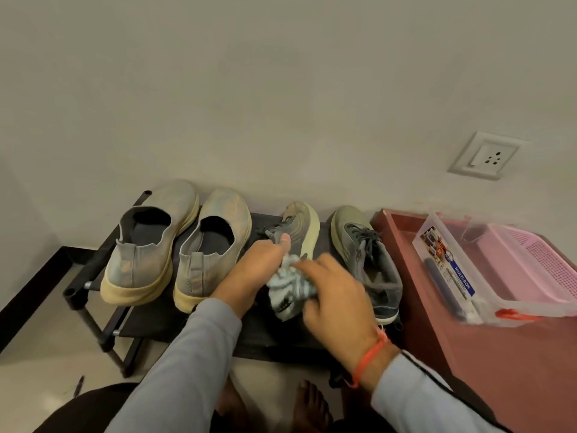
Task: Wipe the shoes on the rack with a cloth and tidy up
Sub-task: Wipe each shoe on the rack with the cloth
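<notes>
On the black shoe rack [146, 320] stand several shoes. Two grey slip-on shoes with cream soles, one [150, 245] and the other [212, 248], sit on the left. A grey lace-up sneaker [301, 226] is tipped on its side in the middle; my left hand [249, 270] grips it at the collar, thumb up. My right hand [334, 295] holds a crumpled pale striped cloth [288, 282] against that sneaker's rear part. Its partner sneaker [359, 245] stands upright to the right, partly hidden by my right hand.
A reddish-brown cabinet top [468, 354] adjoins the rack on the right, carrying a clear plastic box [462, 276] with a red latch and a pink basket [530, 260]. A wall socket [484, 156] is above. A pen [78, 385] lies on the floor; bare feet [312, 404] are below.
</notes>
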